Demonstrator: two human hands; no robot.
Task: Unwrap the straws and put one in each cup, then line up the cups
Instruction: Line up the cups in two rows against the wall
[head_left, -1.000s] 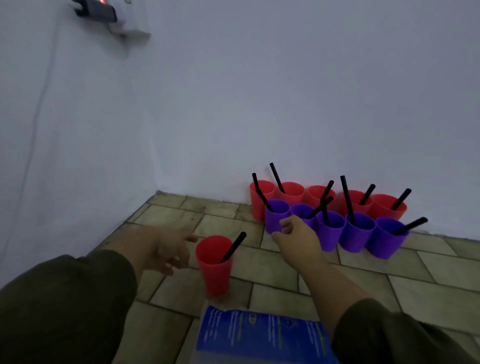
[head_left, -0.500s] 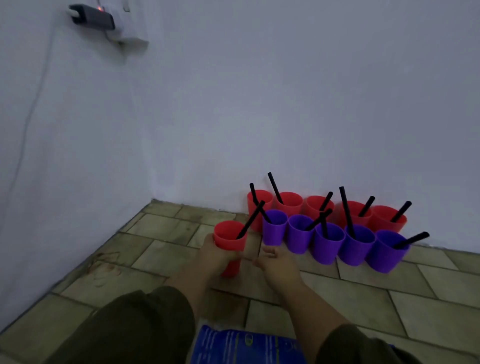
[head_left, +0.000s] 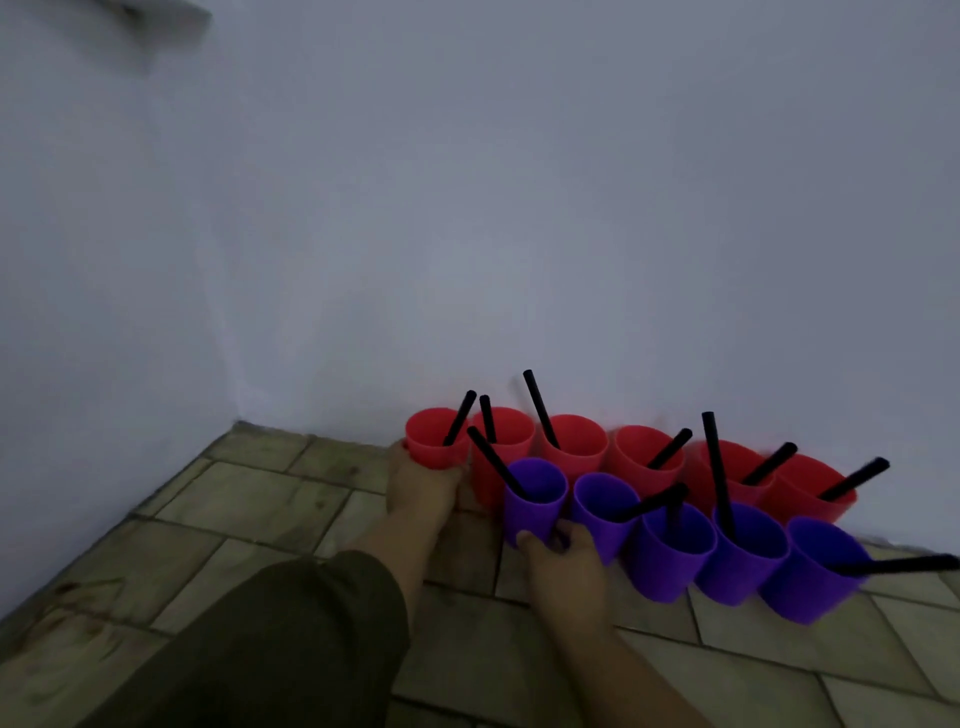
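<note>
Several red cups stand in a row against the wall, each with a black straw. In front of them runs a row of several purple cups, also with black straws. My left hand (head_left: 422, 488) grips the leftmost red cup (head_left: 434, 439) at the left end of the back row; its straw (head_left: 460, 417) leans right. My right hand (head_left: 558, 556) holds the base of the leftmost purple cup (head_left: 535, 493), thumb and fingers around it. A black straw (head_left: 496, 461) leans left out of that cup.
The cups stand on a floor of worn stone tiles (head_left: 260, 493) in a corner of two pale walls (head_left: 467, 208). Bare tiles lie to the left and in front of the rows. My dark sleeve (head_left: 270, 649) fills the lower left.
My left hand carried the lone red cup forward and set it at the left end of the back row. My right hand went back onto the leftmost purple cup. The blue packet left the view.
</note>
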